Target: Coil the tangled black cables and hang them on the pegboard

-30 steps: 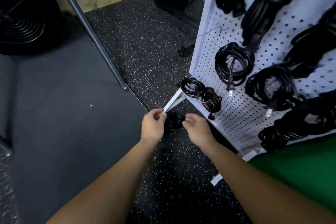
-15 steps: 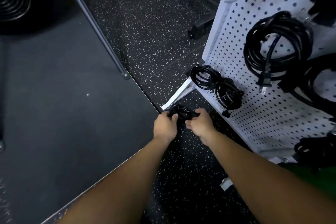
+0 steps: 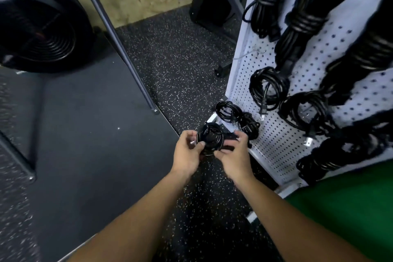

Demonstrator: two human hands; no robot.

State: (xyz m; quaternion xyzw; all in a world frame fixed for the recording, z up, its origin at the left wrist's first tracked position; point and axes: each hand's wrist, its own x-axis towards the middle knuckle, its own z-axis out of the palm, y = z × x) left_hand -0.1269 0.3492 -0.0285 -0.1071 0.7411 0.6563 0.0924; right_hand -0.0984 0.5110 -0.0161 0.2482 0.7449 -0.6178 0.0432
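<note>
From the head camera, looking down, both bare forearms reach forward over a black rubber floor (image 3: 180,66) flecked with white. The left hand (image 3: 187,153) and the right hand (image 3: 232,155) meet around a small coiled black cable (image 3: 209,137), held in the air just in front of the lower left corner of the white pegboard (image 3: 278,140). The left hand's fingers curl around the coil's left side, with the thumb on its lower edge; a small pale tip shows beside the left fingers, too small to identify. The right hand's fingers curl round the coil's right side, where a dark plug-like end sits, blurred. The coil touches neither the floor nor the pegboard.

The pegboard stands tilted at the right and carries many black cables. Lowest on its left edge, just beyond the hands, hangs a pair of small cable coils (image 3: 237,117). Above them is a round coil with a dangling plug (image 3: 269,89), and beside it another round coil (image 3: 305,110). Long wrapped cable bundles (image 3: 299,17) hang higher up, and more dark bundles crowd the lower right, blurred.

At the left lies a dark grey mat (image 3: 89,134), with a slanted metal pole (image 3: 119,42) ending at its corner. A large black round fan (image 3: 40,23) sits at the far left. A green patch (image 3: 348,208) fills the lower right corner.
</note>
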